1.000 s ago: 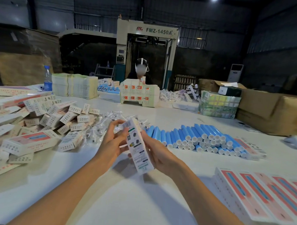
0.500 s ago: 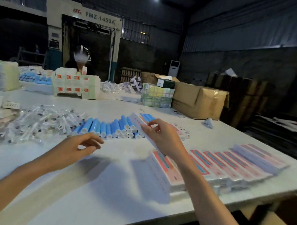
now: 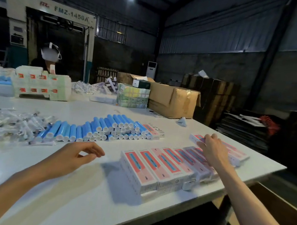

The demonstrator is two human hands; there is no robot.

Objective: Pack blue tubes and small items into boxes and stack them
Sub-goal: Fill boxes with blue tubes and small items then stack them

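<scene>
**One hand on a pink box, one hand free**

The right hand point(image 3: 212, 150) lies on top of a long pink and white cardboard box point(image 3: 232, 149). Its fingers are bent over the box's far edge and hold it. This box lies flat on the white table point(image 3: 80, 187), close to the table's edge.

The left hand point(image 3: 76, 155) hangs just above the table. Its fingers are loose and a little curled, and it holds nothing.

Between the two hands is a row of pink and white boxes with blue pictures point(image 3: 156, 167). They lie side by side, touching, in more than one layer. The right wrist is over the far end of this row.

Just past the left hand is a pile of blue plastic tubes with white caps point(image 3: 105, 127). They lie on their sides, with the caps toward the person. To the left of the left hand, beside the tubes, is a heap of small clear plastic packets point(image 3: 7, 124).

Far beyond both hands, at the back of the table, is a stack of white cartons with red marks point(image 3: 41, 85). A big brown cardboard box point(image 3: 171, 100) sits further right, well past the right hand. Another person point(image 3: 49, 55) is behind the white cartons. Behind them is a tall pale machine point(image 3: 72, 14) with letters on top.
</scene>
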